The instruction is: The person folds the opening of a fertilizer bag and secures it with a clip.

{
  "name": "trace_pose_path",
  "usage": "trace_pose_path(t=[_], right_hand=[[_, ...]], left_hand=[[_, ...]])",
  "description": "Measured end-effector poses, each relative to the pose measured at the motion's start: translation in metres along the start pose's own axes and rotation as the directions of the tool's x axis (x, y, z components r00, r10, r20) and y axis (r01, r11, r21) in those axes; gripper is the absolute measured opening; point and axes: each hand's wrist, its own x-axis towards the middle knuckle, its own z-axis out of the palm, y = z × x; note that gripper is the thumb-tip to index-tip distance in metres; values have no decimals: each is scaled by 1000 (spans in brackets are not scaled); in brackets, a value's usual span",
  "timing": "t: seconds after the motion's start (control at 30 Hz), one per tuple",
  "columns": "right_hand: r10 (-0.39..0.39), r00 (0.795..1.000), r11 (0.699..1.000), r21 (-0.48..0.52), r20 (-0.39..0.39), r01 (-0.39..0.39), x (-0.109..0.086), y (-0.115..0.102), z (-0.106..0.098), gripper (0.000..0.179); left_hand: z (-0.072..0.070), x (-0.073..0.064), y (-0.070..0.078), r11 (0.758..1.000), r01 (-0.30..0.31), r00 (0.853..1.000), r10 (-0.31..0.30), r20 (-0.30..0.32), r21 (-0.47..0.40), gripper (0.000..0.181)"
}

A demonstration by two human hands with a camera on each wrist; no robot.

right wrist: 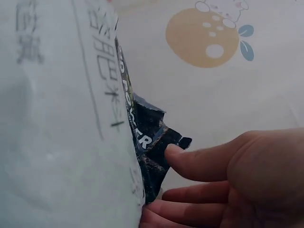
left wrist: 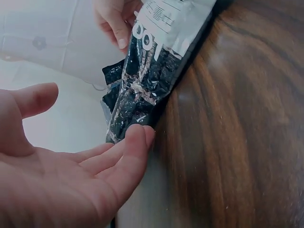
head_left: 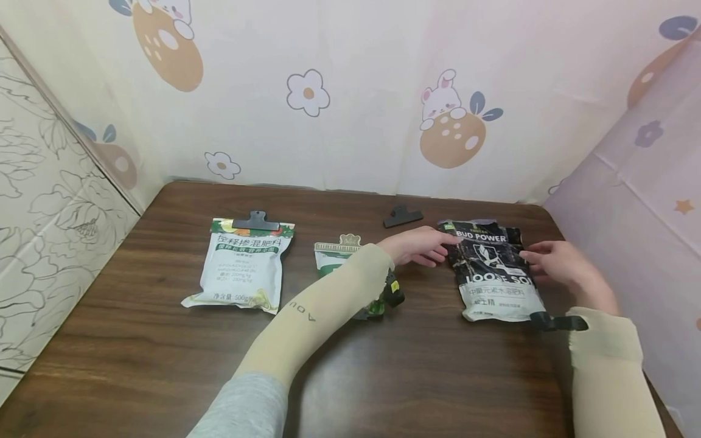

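A black and white fertilizer bag lies on the right of the table, printed "BUD POWER", its black upper part creased. At the bag's upper left edge is my left hand; in the left wrist view its fingers are extended with the tips against the edge, and the thumb stands wide apart. My right hand is at the opposite edge. In the right wrist view, its thumb tip meets the black upper part, while the fingers lie along the edge below, with a gap between thumb and fingers.
A loose black clip lies behind the left hand. On the left rests a white fertilizer bag with a black clip on its top. A smaller green-white bag with a gold clip is partly hidden under the left forearm.
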Motion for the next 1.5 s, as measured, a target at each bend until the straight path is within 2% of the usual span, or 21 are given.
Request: trace_pose_path(t=[0.2, 0.4, 0.57, 0.7, 0.93, 1.1, 1.2, 1.37, 1.5], right_hand=[[4, 999, 1000, 21, -54, -3, 2, 1, -1, 62], [-16, 993, 1000, -10, -120, 15, 0, 0, -1, 51], [-53, 986, 995, -88, -159, 39, -6, 0, -5, 43], [-81, 981, 989, -138, -176, 57, -10, -4, -7, 43], [-77, 985, 989, -135, -155, 56, -18, -13, -11, 46], [-105, 985, 982, -169, -136, 82, -22, -16, -18, 44], [-120, 985, 980, -173, -126, 98, -22, -15, -20, 42], [-154, 981, 981, -137, -115, 138, -20, -16, -19, 38], [-148, 985, 986, -88, -88, 140, -21, -21, -17, 36]], left_hand=[[-1, 2, -2, 981, -16, 1000, 17, 4, -193, 58], [0, 4, -5, 963, -35, 999, 34, -9, -268, 48], [3, 6, -8, 947, -79, 997, 72, -32, -313, 32], [3, 6, -10, 950, -134, 991, 122, -60, -281, 25], [5, 3, -11, 961, -213, 972, 191, -137, -175, 21], [12, -1, -6, 960, -270, 945, 252, -207, -66, 22], [15, -5, -2, 954, -299, 930, 284, -233, -31, 24], [14, -12, 2, 946, -324, 909, 316, -272, 17, 25], [9, -21, 5, 937, -340, 894, 349, -281, 82, 28]])
